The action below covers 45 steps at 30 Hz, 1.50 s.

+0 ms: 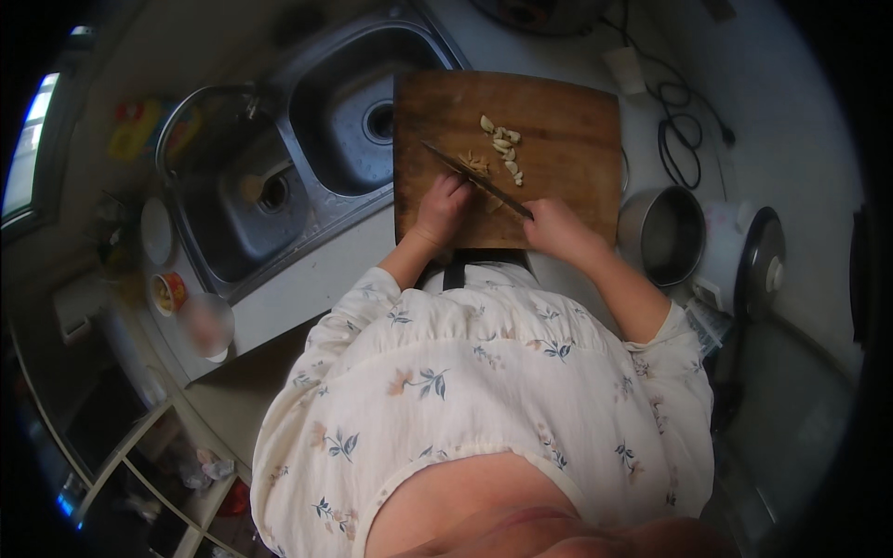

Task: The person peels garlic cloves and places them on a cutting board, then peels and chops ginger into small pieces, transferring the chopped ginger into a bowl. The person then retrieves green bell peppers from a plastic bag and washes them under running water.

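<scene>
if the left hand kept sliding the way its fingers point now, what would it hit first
Probably the long dark knife blade, lying just beyond the left hand. Past it sits the small chopped pale garlic pile on the brown wooden cutting board; depth is unclear.

The person wears a loose cream cotton blouse (pixel 484 381) with small blue-and-tan flower prints and short sleeves.

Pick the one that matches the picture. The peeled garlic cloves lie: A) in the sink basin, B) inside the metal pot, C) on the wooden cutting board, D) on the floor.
C: the garlic cloves lie in a loose row on the wooden cutting board, just beyond the knife that the right hand holds.
</scene>
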Available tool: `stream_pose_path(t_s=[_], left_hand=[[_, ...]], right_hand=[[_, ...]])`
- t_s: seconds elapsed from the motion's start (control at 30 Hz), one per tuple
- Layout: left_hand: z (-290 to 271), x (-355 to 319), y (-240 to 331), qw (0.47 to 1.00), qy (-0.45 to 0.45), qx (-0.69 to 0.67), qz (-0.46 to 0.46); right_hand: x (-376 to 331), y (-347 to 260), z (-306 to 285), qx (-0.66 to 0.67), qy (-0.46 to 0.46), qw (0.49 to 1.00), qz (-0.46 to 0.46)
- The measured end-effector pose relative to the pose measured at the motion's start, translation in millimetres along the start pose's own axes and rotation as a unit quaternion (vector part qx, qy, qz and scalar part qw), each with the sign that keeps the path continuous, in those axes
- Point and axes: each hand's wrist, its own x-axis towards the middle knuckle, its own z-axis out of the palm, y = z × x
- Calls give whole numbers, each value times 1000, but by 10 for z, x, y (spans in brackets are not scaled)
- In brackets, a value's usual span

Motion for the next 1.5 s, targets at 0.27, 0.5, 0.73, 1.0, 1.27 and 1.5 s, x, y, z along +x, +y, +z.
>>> stream_pose_path(t_s=[0.27,0.5,0.73,1.0,1.27,1.5], left_hand=[[-50,-42,6,1000,-13,9,18],[-77,-36,21,1000,-10,15,14],[-94,-33,30,1000,-23,4,7],[-61,-44,15,1000,-3,10,21],[-93,-33,126,999,-40,2,34],[40,266,104,993,-78,70,46]], right_hand=[[325,-91,249,59,53,996,28],[29,15,41,-50,-24,998,9],[340,-109,303,35,51,998,10],[173,-20,120,-35,-12,999,24],[414,-34,225,149,107,983,-18],[111,271,-47,111,171,976,74]])
